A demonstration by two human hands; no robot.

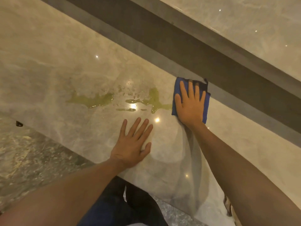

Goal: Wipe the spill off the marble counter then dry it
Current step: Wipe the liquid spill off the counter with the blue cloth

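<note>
Spill (pixel 101 99) on glossy marble counter (pixel 48 66), unwiped.

Glossy marble counter (pixel 57 66): yellow-green spill (pixel 91 100) mid-surface, blue cloth (pixel 205 110) just right of it, near back edge.

My left hand (pixel 132 146) lies flat, palm down, fingers (pixel 140 128) spread, arm stretched forward. My right hand (pixel 190 106) reaches farther out, palm down too, fingers (pixel 191 89) straight and slightly fanned, forearm extended.

Dark grey ledge (pixel 187 46) along counter's far edge; mottled stone floor (pixel 29 154) below; small dark object (pixel 19 123) at left.
</note>
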